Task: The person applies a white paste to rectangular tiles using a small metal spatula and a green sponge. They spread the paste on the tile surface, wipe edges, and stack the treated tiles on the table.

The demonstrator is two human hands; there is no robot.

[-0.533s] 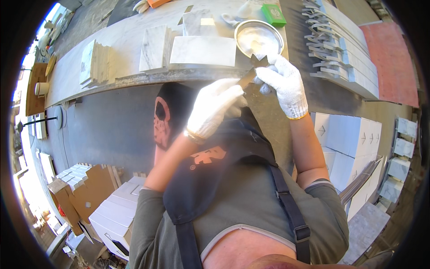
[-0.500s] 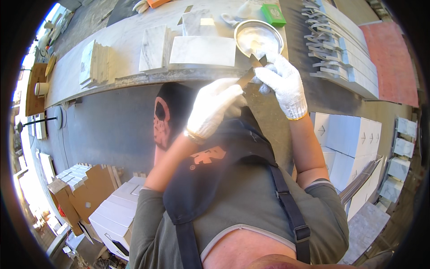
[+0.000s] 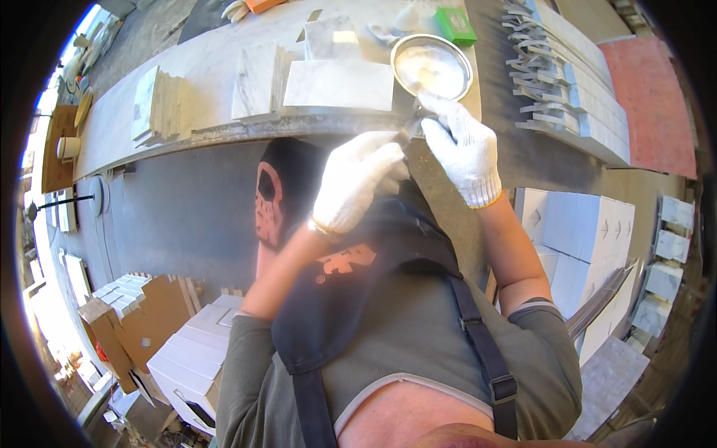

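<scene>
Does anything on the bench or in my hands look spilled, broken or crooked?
Nothing stands out. The bowl holding white material sits upright on the bench, and the white slab beside it looks whole. The thin dark piece in your left hand is too blurred to check.

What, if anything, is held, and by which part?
The left hand grips a dark, flat tool by its lower end; whether the right hand holds anything is unclear.

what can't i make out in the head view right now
Head view: the dark tool's full shape, one end covered by the left hand, the other blurred.
Head view: whether the right hand touches it, also blurred.
Head view: the orange thing, cut off by the top edge.
</scene>
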